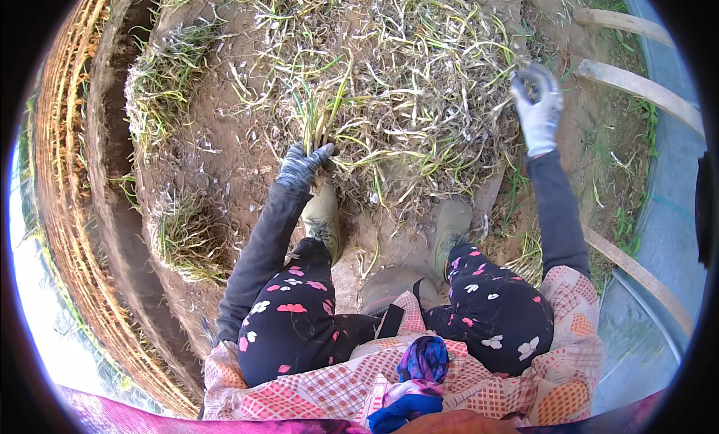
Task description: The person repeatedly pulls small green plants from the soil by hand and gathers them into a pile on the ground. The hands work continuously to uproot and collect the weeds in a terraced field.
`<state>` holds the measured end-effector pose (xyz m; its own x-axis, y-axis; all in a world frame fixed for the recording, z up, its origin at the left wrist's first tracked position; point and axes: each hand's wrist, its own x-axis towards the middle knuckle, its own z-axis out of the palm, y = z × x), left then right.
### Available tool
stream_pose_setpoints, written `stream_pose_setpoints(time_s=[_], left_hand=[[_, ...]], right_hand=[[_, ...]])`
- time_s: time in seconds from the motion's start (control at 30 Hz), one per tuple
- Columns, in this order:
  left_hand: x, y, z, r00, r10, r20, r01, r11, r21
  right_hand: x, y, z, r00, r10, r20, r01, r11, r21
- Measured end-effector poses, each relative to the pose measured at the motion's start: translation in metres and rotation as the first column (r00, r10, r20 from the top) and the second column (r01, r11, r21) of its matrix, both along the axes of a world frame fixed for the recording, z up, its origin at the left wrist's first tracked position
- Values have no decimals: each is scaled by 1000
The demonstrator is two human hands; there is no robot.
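My left hand [305, 163], in a grey knit glove, is closed round a small bunch of green-topped, bulb-type plants [321, 119], with the leaves pointing away from me and the roots below. On the right, my right hand [537, 105], in a pale glove with a darker fingertip area, is at the edge of a wide spread of loose uprooted plants [415, 97]. Its fingers are curved and blurred, with a few dry strands beside them; whether it grips any cannot be told.
Two stacked plant heaps lie at the left, an upper one [168, 80] and a lower one [191, 237]. Beyond them runs a dark furrow [126, 97]. Curved slats [640, 88] and bluish sheeting [674, 192] border the right. My boots [323, 215] stand on the soil.
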<state>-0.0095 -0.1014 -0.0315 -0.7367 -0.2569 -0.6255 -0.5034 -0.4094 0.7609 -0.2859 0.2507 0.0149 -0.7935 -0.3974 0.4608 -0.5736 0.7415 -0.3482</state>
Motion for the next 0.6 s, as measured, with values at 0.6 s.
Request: stream_pose_setpoints(time_s=[0.6], left_hand=[[-25, 65, 38, 970, -230, -80, 241, 956, 168]], right_hand=[[158, -117, 3, 739, 639, 212, -674, 698, 243]])
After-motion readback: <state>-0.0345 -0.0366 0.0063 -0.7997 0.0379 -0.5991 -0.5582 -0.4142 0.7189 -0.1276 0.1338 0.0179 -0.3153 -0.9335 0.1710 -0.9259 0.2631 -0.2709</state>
